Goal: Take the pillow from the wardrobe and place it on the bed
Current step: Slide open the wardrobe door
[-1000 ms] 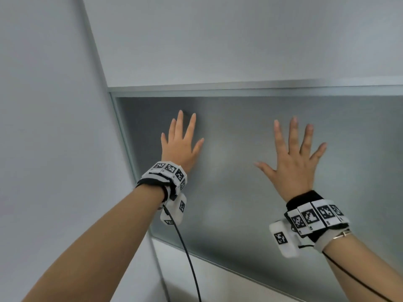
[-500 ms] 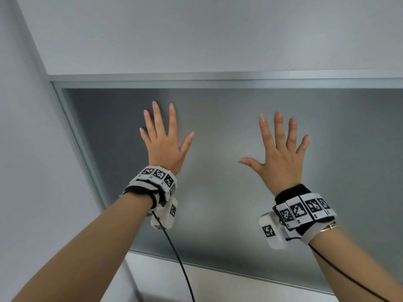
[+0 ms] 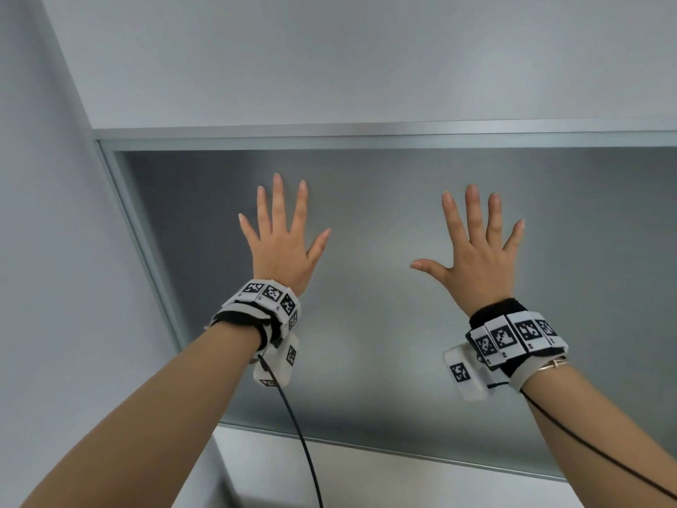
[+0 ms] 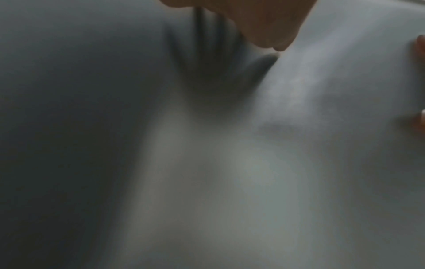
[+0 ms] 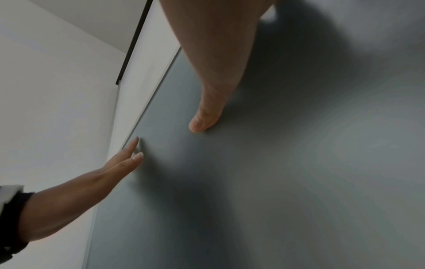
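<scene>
A grey wardrobe door panel [image 3: 366, 221] with a pale metal frame fills the head view, seen from below. My left hand [image 3: 284, 236] lies flat on it with fingers straight and spread. My right hand [image 3: 476, 251] presses flat on the panel to the right, fingers spread, thumb out. In the right wrist view my right thumb [image 5: 202, 120] touches the panel [image 5: 299, 163], and my left hand [image 5: 124, 163] lies against it near the frame. The left wrist view is blurred, showing only the grey panel [image 4: 230, 163]. No pillow or bed is in view.
A white wall [image 3: 55, 251] stands to the left of the wardrobe. A white surface [image 3: 366, 49] runs above the door's top frame [image 3: 366, 135]. A lighter panel [image 3: 366, 478] lies below the grey door. Black cables hang from both wristbands.
Both hands stay flat on the panel. The door's left frame and top edge have shifted across the head view, first left, then back right and down.
</scene>
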Motion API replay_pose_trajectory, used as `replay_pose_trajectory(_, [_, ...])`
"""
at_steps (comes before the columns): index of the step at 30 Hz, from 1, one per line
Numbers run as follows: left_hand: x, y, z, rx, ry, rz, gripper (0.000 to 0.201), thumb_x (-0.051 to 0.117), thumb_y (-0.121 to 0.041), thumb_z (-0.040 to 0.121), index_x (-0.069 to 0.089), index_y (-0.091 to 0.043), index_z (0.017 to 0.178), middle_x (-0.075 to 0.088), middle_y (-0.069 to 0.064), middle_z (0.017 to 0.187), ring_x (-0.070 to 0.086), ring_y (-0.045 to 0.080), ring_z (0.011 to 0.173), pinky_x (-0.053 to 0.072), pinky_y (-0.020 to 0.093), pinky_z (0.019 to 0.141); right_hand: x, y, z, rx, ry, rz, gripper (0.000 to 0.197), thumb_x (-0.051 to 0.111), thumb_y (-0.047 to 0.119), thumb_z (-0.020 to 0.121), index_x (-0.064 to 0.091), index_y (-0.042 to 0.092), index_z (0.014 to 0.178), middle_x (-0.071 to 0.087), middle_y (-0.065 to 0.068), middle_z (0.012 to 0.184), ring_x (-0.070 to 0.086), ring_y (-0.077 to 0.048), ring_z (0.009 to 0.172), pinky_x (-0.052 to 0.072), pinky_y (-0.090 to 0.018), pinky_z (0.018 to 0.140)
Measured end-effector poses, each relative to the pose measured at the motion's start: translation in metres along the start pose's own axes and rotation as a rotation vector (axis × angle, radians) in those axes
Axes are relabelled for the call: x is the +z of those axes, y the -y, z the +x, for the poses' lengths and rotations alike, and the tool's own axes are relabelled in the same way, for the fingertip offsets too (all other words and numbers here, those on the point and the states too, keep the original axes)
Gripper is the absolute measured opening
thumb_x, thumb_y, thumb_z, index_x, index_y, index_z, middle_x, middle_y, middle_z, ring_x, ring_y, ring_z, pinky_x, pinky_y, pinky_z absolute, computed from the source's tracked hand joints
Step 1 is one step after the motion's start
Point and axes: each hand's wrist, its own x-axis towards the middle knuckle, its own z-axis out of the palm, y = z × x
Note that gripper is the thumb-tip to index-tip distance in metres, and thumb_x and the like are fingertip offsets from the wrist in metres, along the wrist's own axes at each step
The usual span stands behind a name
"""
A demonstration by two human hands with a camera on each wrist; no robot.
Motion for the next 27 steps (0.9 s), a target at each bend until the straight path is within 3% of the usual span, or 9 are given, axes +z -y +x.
replay_pose_trajectory(2, [-0.001,-0.003,-0.002,0.016,0.014,0.010,0.070,0.027,-0.061,0.090,0.005,-0.031,0.150,0.006,0.008,0.161,0.007,0.034,0.148,0.014,0.066,0.112,-0.004,-0.005,-0.001,0.006,0.018,-0.008,0.102,0.032,0.084,0.067,-0.005,0.034,0.149,0.001,0.001,0.160,0.007,-0.030,0.146,0.017,-0.067,0.108])
replay_pose_trajectory(8, [-0.007,0.009,-0.003,0.001,0.017,0.000,0.068,0.029,-0.058,0.091,0.007,-0.031,0.150,0.005,0.007,0.162,0.006,0.033,0.148,0.013,0.066,0.112,-0.006,-0.013,-0.002,0.028,0.034,-0.020,0.103,0.034,0.083,0.067,-0.008,0.035,0.148,0.007,-0.003,0.161,0.009,-0.033,0.147,0.013,-0.068,0.108])
replay_pose_trajectory(11, [-0.006,-0.002,-0.010,-0.055,0.006,0.008,0.068,0.030,-0.056,0.092,0.006,-0.031,0.150,0.004,0.007,0.162,0.005,0.032,0.149,0.012,0.065,0.112,-0.013,-0.046,-0.010,0.065,0.078,-0.023,0.102,0.032,0.082,0.067,-0.009,0.036,0.148,0.006,-0.004,0.161,0.007,-0.034,0.147,0.012,-0.071,0.106])
replay_pose_trajectory(18, [-0.004,0.033,-0.024,-0.144,0.039,0.153,0.069,0.028,-0.058,0.091,0.006,-0.030,0.150,0.006,0.008,0.161,0.010,0.033,0.148,0.017,0.064,0.112,-0.030,-0.074,-0.023,0.136,0.101,0.035,0.099,0.035,0.074,0.071,0.000,0.027,0.151,0.002,-0.012,0.161,0.001,-0.041,0.146,0.007,-0.075,0.103])
replay_pose_trajectory(24, [-0.004,0.060,-0.023,-0.255,0.063,0.154,0.070,0.023,-0.058,0.089,0.006,-0.027,0.150,0.007,0.012,0.161,0.013,0.037,0.147,0.022,0.066,0.109,-0.009,-0.026,-0.037,-0.004,0.161,0.013,0.098,0.033,0.076,0.072,0.007,0.025,0.152,0.000,-0.011,0.160,0.001,-0.039,0.146,0.010,-0.074,0.103])
replay_pose_trajectory(27, [-0.003,0.062,-0.018,-0.319,0.075,0.091,0.074,0.020,-0.060,0.087,0.005,-0.025,0.151,0.005,0.013,0.161,0.012,0.036,0.147,0.022,0.066,0.110,0.001,0.015,-0.031,-0.086,0.122,0.075,0.097,0.035,0.075,0.072,0.006,0.027,0.151,-0.017,-0.004,0.158,0.001,-0.038,0.146,0.011,-0.074,0.103])
